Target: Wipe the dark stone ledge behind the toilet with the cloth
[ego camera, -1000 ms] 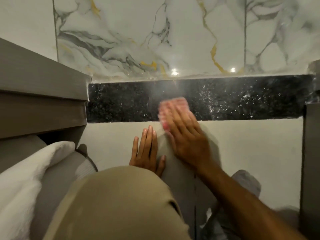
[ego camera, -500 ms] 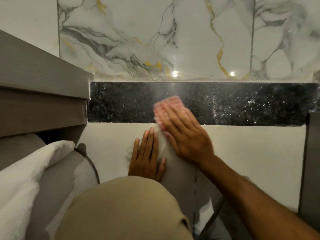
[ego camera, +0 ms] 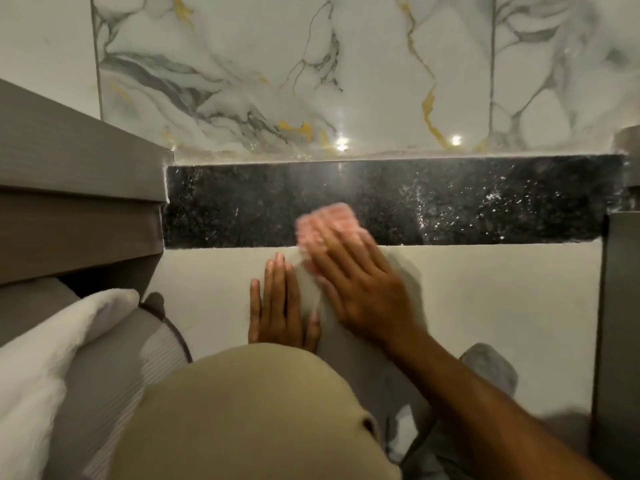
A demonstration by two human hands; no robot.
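A dark speckled stone ledge point(ego camera: 485, 202) runs across the view below the marble wall, with white specks on its right part. A pink cloth point(ego camera: 325, 221) lies on the ledge near its front edge, blurred by motion. My right hand point(ego camera: 360, 289) presses flat on the cloth, fingers spread over it. My left hand point(ego camera: 278, 303) rests flat and open on the pale vertical panel point(ego camera: 502, 306) below the ledge, just left of my right hand.
A grey cabinet point(ego camera: 79, 202) juts in at the left, a grey upright panel point(ego camera: 620, 306) at the right. White towel point(ego camera: 41, 368) lies at lower left. My knee in beige fabric point(ego camera: 249, 417) fills the bottom centre. Marble wall point(ego camera: 311, 71) rises behind.
My right hand and the pink cloth have shifted slightly along the ledge, first left, then a little right. My left hand has stayed planted on the pale panel.
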